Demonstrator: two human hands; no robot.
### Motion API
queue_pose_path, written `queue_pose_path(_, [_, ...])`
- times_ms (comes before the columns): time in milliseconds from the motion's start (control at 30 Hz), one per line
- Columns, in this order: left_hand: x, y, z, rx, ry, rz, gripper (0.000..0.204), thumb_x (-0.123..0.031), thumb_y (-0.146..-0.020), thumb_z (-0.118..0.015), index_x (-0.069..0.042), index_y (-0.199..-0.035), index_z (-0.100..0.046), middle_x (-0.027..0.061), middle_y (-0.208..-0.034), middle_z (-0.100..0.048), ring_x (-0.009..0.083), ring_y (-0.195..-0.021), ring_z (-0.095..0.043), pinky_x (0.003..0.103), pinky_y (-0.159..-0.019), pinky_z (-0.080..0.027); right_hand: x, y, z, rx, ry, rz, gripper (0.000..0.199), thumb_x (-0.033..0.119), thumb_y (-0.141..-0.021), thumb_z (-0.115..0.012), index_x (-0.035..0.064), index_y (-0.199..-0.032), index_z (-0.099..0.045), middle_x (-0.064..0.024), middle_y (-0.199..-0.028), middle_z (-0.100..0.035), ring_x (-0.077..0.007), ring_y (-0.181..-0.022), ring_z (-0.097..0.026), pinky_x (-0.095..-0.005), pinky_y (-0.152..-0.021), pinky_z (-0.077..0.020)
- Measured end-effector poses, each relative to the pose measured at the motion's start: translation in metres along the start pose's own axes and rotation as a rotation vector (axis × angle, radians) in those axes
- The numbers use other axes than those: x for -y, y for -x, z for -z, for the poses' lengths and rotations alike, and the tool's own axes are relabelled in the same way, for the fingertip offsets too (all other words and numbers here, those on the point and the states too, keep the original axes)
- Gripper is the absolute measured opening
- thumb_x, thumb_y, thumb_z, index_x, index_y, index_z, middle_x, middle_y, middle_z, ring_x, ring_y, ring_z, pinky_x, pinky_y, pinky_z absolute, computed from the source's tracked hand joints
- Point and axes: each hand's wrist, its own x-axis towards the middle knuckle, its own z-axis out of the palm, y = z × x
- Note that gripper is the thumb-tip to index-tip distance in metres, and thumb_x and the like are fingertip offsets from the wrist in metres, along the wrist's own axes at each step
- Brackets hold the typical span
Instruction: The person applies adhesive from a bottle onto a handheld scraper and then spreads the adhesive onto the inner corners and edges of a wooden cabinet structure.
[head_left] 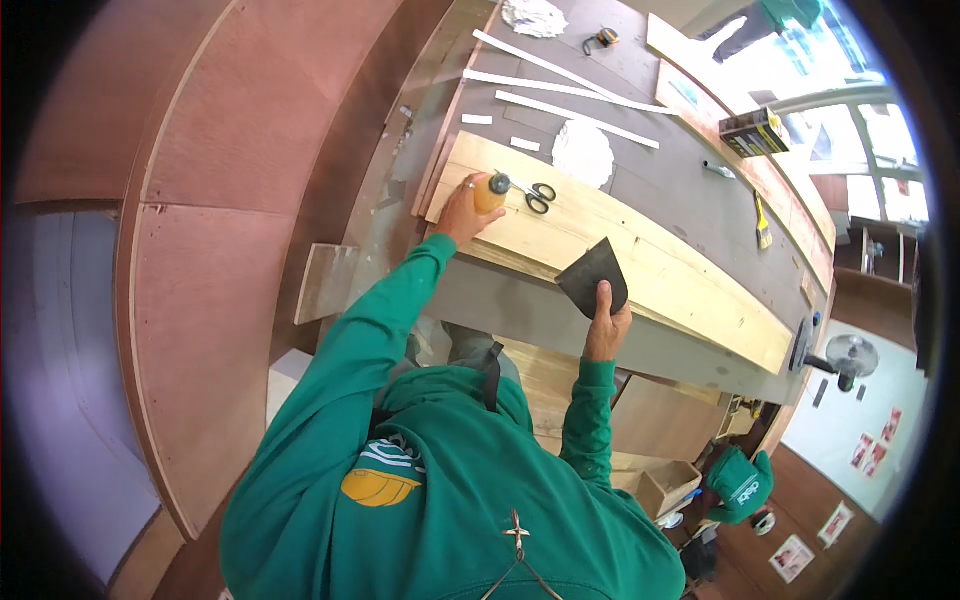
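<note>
Okay, going off the head view, your only angle, I'm mostly worrying about the yellow-orange bottle point(489, 201): you're holding it over the left end of the pale board point(650, 255), close to the near edge of the bench point(675, 165). If your grip is loosening or the bottle is tipping, it could be rolling off that edge, or spilling on the wood if the dark cap isn't tight, and I can't tell whether it is. The scissors point(541, 198) are lying right beside it, so a careless sweep of your left hand point(463, 213) could be knocking them or catching your fingers on the metal. Over on the other side, the dark flat sheet point(590, 278) is tilting up above the board's near edge; since you're pinching it low down, a bump on its free corner could be twisting it loose, or its edge could be scuffing the wood. Finger-wise, your left hand is wrapping the bottle, fingers and thumb spreading only about as wide as its body. I can't tell if its base is resting on the board or hanging just above. Your right hand point(606, 328) is clamping the sheet, thumb pressing flat on the near face, other fingers mostly hiding behind it.
</note>
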Motion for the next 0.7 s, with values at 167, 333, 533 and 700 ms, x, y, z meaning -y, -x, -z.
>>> queue_pose_path(167, [-0.016,0.025,0.044,0.097,-0.045,0.248,0.063,-0.04,-0.076,-0.084,-0.005,-0.122,-0.059,0.0159,-0.103,-0.069,0.0292,-0.096,-0.067,0.04,-0.085,-0.054,-0.02,-0.025,-0.032,0.067,-0.26,-0.151,0.052,0.028,-0.096,-0.071,-0.0035,-0.134,-0.055,-0.0123,-0.127,-0.064,-0.0199,-0.113,-0.063,-0.0341,-0.101,-0.0495])
queue_pose_path(333, [-0.035,0.147,0.123,-0.147,0.229,0.406,0.072,-0.041,-0.074,-0.084,-0.001,-0.127,-0.056,0.0204,-0.119,-0.066,0.0312,-0.108,-0.065,0.043,-0.095,-0.05,-0.019,-0.056,-0.115,0.349,-0.188,-0.135,0.053,0.033,-0.096,-0.069,-0.0076,-0.13,-0.059,-0.0152,-0.126,-0.065,-0.0219,-0.11,-0.063,-0.0361,-0.101,-0.0494])
queue_pose_path(533, [-0.059,0.343,0.244,-0.525,-0.114,0.667,0.075,-0.04,-0.078,-0.083,-0.004,-0.135,-0.049,0.0201,-0.114,-0.068,0.0343,-0.106,-0.066,0.042,-0.093,-0.051,0.068,-0.018,-0.256,0.979,-0.097,0.092,0.05,0.035,-0.098,-0.067,-0.004,-0.128,-0.062,-0.0119,-0.12,-0.067,-0.0187,-0.106,-0.063,-0.0333,-0.097,-0.0497])
queue_pose_path(700, [-0.132,0.457,0.337,-1.003,-0.429,0.79,0.081,-0.048,-0.075,-0.083,-0.006,-0.132,-0.045,0.0238,-0.102,-0.069,0.0438,-0.094,-0.069,0.049,-0.08,-0.055,0.101,0.087,-0.35,1.333,-0.19,0.263,0.039,0.029,-0.101,-0.064,-0.0025,-0.123,-0.065,-0.0073,-0.115,-0.067,-0.0153,-0.102,-0.061,-0.0305,-0.093,-0.0486])
